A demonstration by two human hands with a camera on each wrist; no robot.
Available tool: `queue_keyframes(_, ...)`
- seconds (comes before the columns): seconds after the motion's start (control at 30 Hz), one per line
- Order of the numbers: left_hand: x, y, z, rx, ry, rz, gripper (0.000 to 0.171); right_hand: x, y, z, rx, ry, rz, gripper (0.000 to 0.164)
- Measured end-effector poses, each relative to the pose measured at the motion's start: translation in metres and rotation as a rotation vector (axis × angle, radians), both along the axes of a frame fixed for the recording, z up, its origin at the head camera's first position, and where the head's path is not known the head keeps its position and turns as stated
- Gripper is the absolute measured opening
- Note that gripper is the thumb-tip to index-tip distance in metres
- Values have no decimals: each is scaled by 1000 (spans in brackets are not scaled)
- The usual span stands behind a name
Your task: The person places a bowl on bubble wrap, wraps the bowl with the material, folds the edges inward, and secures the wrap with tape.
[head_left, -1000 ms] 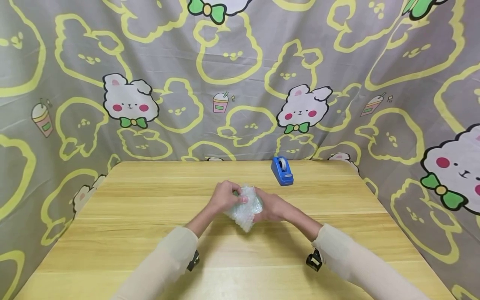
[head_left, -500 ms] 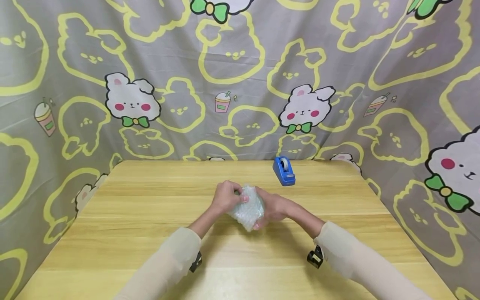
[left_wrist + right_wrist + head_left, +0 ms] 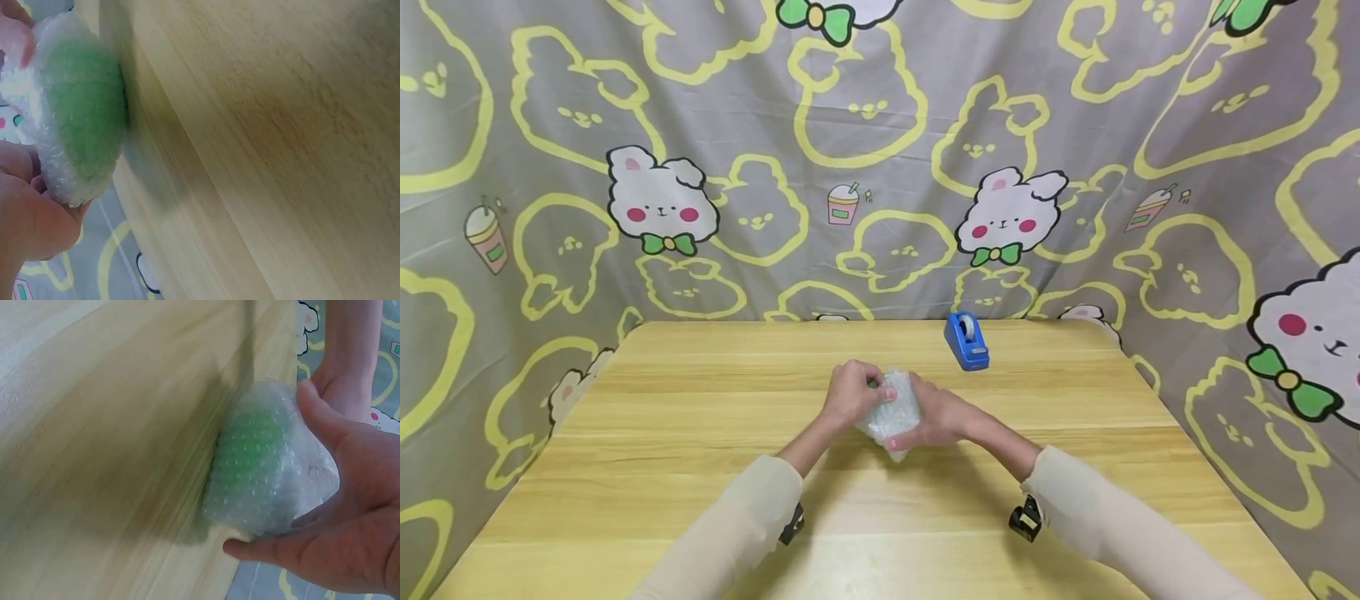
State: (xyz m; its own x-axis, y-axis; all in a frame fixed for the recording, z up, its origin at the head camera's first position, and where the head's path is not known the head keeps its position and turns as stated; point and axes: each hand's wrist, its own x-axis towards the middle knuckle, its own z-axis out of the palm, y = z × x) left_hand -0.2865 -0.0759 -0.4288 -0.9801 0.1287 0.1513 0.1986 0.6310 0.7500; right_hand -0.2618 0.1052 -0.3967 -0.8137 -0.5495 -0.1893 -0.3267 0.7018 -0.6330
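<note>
A green object wrapped in bubble wrap (image 3: 901, 406) is held between both hands just over the middle of the table. Its green side (image 3: 87, 106) shows through the clear wrap in both wrist views; the wrap hides what kind of thing it is. On its left, my left hand (image 3: 852, 393) pinches the bubble wrap at the upper edge, thumb on the near face. My right hand (image 3: 942, 414) grips the bundle from the right, its thumb lying along the lower near side. From the right wrist camera, the right hand (image 3: 369, 494) spans the bundle with thumb and fingers spread around it.
A blue tape dispenser (image 3: 967, 342) with a roll of clear tape stands toward the back right of the wooden table (image 3: 715, 500). Patterned grey curtains (image 3: 752, 108) enclose the back and sides. Black wrist-camera mounts (image 3: 1026, 518) hang below both sleeves.
The right hand's thumb has shifted left across the lower part of the bundle, and the loose wrap there is pressed in. The left hand keeps its pinch in nearly the same place.
</note>
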Motion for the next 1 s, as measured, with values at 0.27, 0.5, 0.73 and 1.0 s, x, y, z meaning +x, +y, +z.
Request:
queue_keyframes(0.27, -2, 0, -1, -5, 56, 3, 11, -6, 2, 4, 104, -4, -48, 98)
queue_keyframes(0.5, -2, 1, -1, 2, 67, 10, 12, -6, 0, 5, 114, -32, -126, 101)
queue_keyframes(0.73, -3, 3, 0, -22, 52, 37, 13, -1, -2, 4, 80, -50, -137, 112)
queue_keyframes(1.0, -4, 5, -1, -38, 38, 60, 16, 2, -1, 2, 85, -19, -125, 128)
